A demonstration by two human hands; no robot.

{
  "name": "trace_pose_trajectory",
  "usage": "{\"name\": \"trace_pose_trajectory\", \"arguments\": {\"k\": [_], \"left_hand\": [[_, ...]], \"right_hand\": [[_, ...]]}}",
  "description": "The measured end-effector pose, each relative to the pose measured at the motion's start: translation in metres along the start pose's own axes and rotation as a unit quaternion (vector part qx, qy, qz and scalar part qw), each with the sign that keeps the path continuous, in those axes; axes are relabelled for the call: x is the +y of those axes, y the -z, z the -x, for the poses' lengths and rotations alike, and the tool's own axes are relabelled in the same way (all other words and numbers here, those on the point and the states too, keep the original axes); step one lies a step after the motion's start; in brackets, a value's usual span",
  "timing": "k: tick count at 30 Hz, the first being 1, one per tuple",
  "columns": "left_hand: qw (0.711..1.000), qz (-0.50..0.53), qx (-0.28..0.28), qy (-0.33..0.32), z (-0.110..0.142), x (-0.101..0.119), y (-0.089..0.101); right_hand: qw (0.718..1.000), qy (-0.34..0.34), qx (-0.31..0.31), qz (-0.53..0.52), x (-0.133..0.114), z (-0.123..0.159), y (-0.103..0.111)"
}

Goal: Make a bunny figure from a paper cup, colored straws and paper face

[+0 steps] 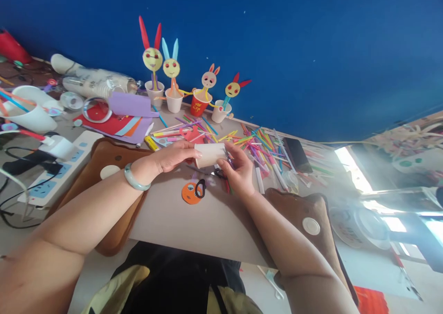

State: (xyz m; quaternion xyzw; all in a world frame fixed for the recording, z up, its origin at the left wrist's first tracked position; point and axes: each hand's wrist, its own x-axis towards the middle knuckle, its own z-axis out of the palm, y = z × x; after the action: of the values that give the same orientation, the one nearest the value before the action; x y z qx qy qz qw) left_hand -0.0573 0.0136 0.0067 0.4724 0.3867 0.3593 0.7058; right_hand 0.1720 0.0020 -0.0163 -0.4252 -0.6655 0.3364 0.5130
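A white paper cup [209, 154] lies sideways between my two hands above the table. My left hand [175, 156] pinches its left end, thumb on top. My right hand [238, 166] closes round its right end, with the thumb below and fingers behind. Beside the right fingers is a dark metallic piece, partly hidden, perhaps part of a pair of scissors. Below the cup lies an orange round paper face [188, 194] with drawn eyes. A black loop [200, 189], like a scissor handle, overlaps its right side.
Several cup puppets with rabbit ears, one in a red cup [200, 103], stand along the blue wall. Coloured sticks [258, 148] and a phone [296, 155] lie behind my hands. Brown cushions [117, 166] flank the table; a power strip [62, 171] with cables is at left.
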Motion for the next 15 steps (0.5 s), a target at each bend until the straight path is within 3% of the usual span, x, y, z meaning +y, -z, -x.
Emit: {"name": "trace_pose_trajectory", "arguments": {"k": [4,11,15], "left_hand": [[0.997,0.041,-0.001,0.058,-0.004,-0.003,-0.005],[0.992,0.078,0.011,0.098,-0.015,-0.008,-0.012],[0.993,0.049,0.023,0.109,-0.019,-0.006,-0.009]], "right_hand": [[1.000,-0.001,0.016,0.005,0.004,0.003,0.000],[0.998,-0.014,0.035,0.048,0.018,0.004,0.001],[0.998,-0.021,0.027,0.047,0.019,0.005,-0.001]]}}
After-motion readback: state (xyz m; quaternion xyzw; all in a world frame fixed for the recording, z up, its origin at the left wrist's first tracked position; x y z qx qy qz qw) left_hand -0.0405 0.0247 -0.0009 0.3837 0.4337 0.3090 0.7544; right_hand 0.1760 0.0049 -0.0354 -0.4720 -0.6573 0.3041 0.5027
